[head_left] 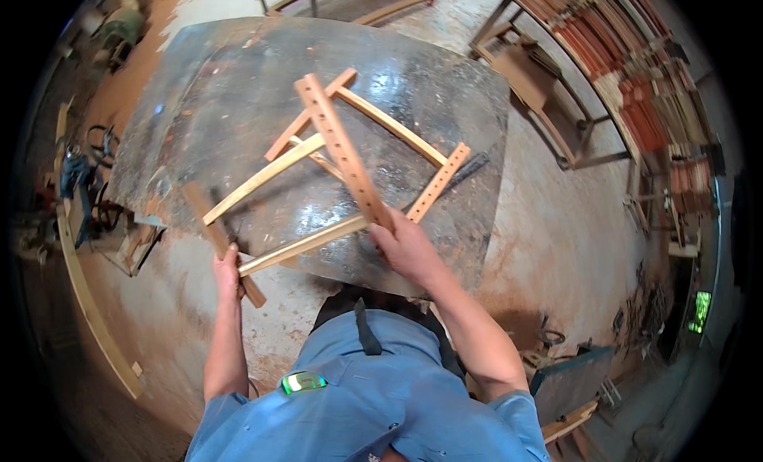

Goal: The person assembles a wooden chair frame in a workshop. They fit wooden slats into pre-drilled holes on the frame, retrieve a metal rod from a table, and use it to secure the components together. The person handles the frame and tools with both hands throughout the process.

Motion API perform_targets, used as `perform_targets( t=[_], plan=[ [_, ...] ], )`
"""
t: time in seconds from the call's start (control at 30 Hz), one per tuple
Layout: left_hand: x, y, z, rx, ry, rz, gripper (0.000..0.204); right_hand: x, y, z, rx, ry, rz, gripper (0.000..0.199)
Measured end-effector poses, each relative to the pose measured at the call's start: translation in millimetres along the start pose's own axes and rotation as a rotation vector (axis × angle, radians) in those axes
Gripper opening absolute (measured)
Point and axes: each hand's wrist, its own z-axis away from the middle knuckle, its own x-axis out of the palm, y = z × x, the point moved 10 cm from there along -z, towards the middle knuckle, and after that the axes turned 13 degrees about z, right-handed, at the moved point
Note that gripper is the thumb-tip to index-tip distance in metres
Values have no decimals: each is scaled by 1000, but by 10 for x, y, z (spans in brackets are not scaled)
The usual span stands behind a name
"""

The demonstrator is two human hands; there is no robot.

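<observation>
Above the table I hold a wooden frame: a long bar [342,148] with a row of holes, a plainer bar [207,221] and two pale rails [266,178] joining them. My left hand [228,273] is closed round the plainer bar near its lower end. My right hand [409,251] grips the near end of the drilled bar. Behind it, a second wooden frame lies on the dark table, with its own drilled bar [439,182] at the right and a rail [391,128] running to the far bar. The held frame partly hides it.
The worn dark tabletop [214,81] spreads in front of me. A dark strip [470,170] lies at its right side. Stacked wooden pieces [636,104] fill a rack at the far right, beside a wooden stand [536,85]. A long board [83,291] and a blue tool [75,176] are at left.
</observation>
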Motion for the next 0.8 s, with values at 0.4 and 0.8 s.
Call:
perform_targets(
  t=[0.4, 0.8],
  plan=[
    [-960, 98, -444, -66, 128, -133, 21, -384, 1395, 62, 428, 359, -12, 47],
    [-1488, 45, -571, -99, 332, -14, 24, 573, 1883, 40, 748, -36, -652, 30]
  ],
)
